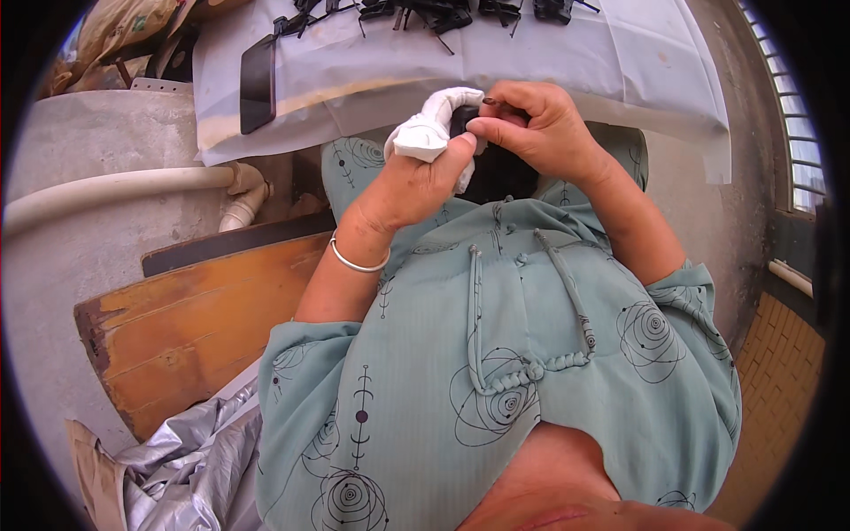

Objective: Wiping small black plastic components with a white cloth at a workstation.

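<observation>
My left hand (429, 183) is in front of my chest, its fingers covered by a white cloth or glove (423, 135) and its thumb bare. It is closed on a small black part (463, 119), mostly hidden by the cloth and thumb. Beside it, my right hand (547, 133) has thumb and forefinger pinched together at the part's right side. Whatever lies between those fingertips is too small to make out. A silvery bangle (356, 257) circles my left wrist.
Ahead is a table with a whitish cover (354, 66). Several black parts with thin prongs (438, 13) lie along its far side, and a dark phone (258, 84) at its left. A pale pipe (124, 196) and worn brown board (208, 323) are on my left, above silvery sheeting (181, 460).
</observation>
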Demonstrator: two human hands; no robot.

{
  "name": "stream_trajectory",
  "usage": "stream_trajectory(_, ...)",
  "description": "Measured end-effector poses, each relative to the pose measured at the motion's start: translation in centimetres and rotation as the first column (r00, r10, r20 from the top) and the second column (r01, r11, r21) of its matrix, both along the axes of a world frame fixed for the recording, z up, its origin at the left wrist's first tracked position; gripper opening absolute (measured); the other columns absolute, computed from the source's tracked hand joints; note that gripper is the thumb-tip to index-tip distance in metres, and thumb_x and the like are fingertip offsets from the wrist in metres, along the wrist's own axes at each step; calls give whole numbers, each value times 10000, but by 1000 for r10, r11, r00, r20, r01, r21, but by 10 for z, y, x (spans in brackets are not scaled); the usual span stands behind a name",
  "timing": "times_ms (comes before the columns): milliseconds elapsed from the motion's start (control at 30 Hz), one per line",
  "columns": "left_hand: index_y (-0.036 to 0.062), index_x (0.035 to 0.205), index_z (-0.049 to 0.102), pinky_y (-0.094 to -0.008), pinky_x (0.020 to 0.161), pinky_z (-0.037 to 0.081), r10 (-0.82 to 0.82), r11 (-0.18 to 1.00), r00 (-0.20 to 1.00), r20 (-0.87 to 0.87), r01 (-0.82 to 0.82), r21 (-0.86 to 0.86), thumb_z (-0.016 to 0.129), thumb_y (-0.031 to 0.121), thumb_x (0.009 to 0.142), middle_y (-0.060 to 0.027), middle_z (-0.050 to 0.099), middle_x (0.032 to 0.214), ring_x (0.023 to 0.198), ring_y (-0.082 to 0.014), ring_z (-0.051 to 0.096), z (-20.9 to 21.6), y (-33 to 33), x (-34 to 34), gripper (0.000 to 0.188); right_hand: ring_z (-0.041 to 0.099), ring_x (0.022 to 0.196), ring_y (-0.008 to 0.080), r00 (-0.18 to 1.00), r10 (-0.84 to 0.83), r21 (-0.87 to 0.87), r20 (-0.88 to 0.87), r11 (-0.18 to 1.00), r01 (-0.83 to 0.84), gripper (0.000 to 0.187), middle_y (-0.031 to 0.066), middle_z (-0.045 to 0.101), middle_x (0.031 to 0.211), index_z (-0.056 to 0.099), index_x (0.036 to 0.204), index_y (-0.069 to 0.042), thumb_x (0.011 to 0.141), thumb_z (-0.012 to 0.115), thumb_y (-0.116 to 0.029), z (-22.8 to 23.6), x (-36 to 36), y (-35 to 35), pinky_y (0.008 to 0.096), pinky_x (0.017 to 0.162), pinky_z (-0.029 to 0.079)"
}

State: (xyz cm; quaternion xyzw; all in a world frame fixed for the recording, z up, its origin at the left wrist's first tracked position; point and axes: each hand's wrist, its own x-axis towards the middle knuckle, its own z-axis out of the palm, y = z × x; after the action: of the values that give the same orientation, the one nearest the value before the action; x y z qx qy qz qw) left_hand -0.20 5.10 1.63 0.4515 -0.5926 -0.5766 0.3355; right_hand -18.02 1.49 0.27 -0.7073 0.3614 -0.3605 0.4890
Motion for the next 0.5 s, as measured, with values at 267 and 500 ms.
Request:
stream_trajectory(267,17,1121,402,-202,450,289,100,990,922,-374,-53,134,481,66,889,-8,424,667,523,-68,373,-5,-5,-4,250,358,572,89,998,21,-95,-52,995,-26,185,13,454,635,521,809,2,877,569,-163,4,-2,2,245,517,355)
stream_trajectory(500,21,1098,440,-215,514,368,68,991,993,99,-56,-122,460,42,853,-17,498,739,594,-69,435,-19,6,-3,247,350,558,160,987,90,19,-136,996,-88,274,80,434,598,502,751,16,924,476,-196,-17,8,12,297,531,368)
